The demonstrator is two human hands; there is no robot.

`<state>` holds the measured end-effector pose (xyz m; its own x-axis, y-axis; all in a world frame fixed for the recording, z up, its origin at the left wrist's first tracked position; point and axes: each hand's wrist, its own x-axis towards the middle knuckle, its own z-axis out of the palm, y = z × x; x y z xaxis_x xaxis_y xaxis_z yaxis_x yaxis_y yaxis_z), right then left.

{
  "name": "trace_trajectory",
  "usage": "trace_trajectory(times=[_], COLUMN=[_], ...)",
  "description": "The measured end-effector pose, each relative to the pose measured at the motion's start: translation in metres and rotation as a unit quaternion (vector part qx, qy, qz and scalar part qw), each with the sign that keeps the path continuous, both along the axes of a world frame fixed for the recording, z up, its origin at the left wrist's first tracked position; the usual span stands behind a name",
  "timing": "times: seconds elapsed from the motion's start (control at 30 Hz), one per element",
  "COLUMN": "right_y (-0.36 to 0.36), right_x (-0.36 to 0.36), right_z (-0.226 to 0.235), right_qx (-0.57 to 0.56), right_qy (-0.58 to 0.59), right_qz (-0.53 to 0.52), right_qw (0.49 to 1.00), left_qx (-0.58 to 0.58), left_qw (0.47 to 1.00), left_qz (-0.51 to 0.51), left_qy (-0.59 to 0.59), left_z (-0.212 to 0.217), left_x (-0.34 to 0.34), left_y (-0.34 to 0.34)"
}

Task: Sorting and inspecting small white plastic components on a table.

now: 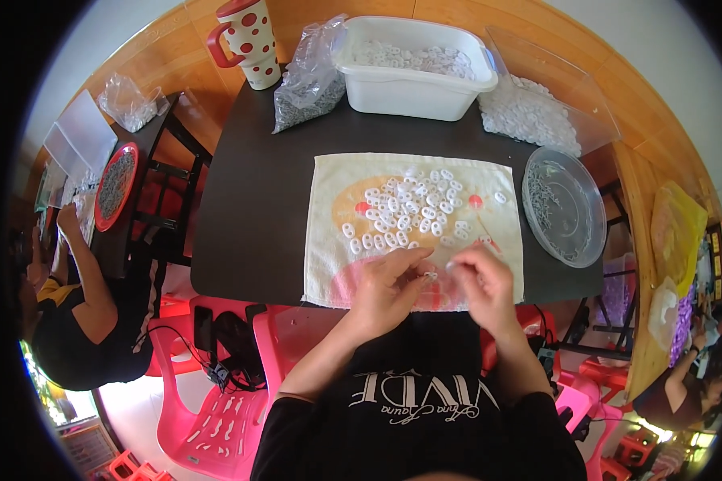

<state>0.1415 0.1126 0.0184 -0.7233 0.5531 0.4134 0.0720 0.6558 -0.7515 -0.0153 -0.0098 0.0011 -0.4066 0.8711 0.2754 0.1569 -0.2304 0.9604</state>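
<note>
Over the near edge of a cream printed towel (489, 180), my left hand (383, 290) is closed, thumb and forefinger pinching a small white two-hole plastic piece (431, 276). Just right of it, my right hand (488, 280) has its fingertips drawn together, slightly blurred. Something pale shows at those fingertips, too smeared to name. A loose pile of similar white two-hole pieces (405, 204) lies on the towel beyond my hands, some lined up at its near left side. One single piece (500, 197) lies apart at the right.
Beyond the towel on the dark table (249, 200) are a spotted tumbler (253, 48), a bag of grey parts (309, 100), a white tub (413, 92) and a bag of white pieces (529, 116). A round clear tray (573, 216) with metal bits stands right. Another person (88, 305) sits at left.
</note>
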Motion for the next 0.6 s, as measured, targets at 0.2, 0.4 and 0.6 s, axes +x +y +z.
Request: trace_trajectory(times=[0.2, 0.4, 0.6], right_y=[-0.005, -0.005, -0.004], right_x=[-0.016, -0.016, -0.019], right_z=[0.013, 0.006, 0.010], right_qx=[-0.145, -0.096, -0.055], right_qy=[0.052, 0.073, 0.087], right_qz=[0.068, 0.062, 0.064], right_qw=[0.986, 0.991, 0.993], left_qx=[0.001, 0.010, 0.014], left_qw=[1.000, 1.000, 1.000], left_qz=[-0.012, -0.013, -0.014], left_qy=[0.020, 0.012, 0.013], left_z=[0.000, -0.001, -0.003], left_x=[0.000, 0.000, 0.001], left_y=[0.000, 0.000, 0.000])
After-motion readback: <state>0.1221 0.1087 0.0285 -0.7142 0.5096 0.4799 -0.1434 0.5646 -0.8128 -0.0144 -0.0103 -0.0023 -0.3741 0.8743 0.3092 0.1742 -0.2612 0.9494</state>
